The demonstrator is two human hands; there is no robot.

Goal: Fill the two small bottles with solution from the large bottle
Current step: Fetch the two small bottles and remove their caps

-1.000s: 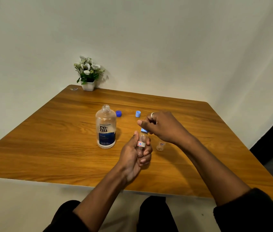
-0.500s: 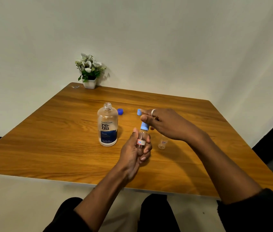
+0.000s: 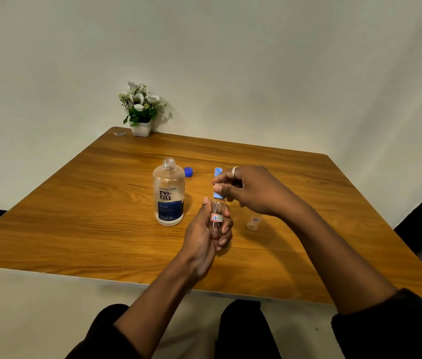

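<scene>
Fingers (image 3: 217, 189) of the right hand (image 3: 253, 190), spread a moment ago, are pinching the light-blue cap (image 3: 219, 195) again, seemingly for another turn, while the left hand (image 3: 204, 229) is gripping the small bottle (image 3: 216, 218) at three o'clock of the large bottle (image 3: 169, 198).

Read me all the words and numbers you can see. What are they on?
"BAUSCH+LOMB": small print on the large bottle.
"re-nu": big letters below it.
"fresh": on its blue band; the print beneath is too small.
Small bottle in the left hand, right hand pinching its light blue cap: red sticker mark, too blurred.
Second small bottle on the table: sticker too blurred.
</scene>
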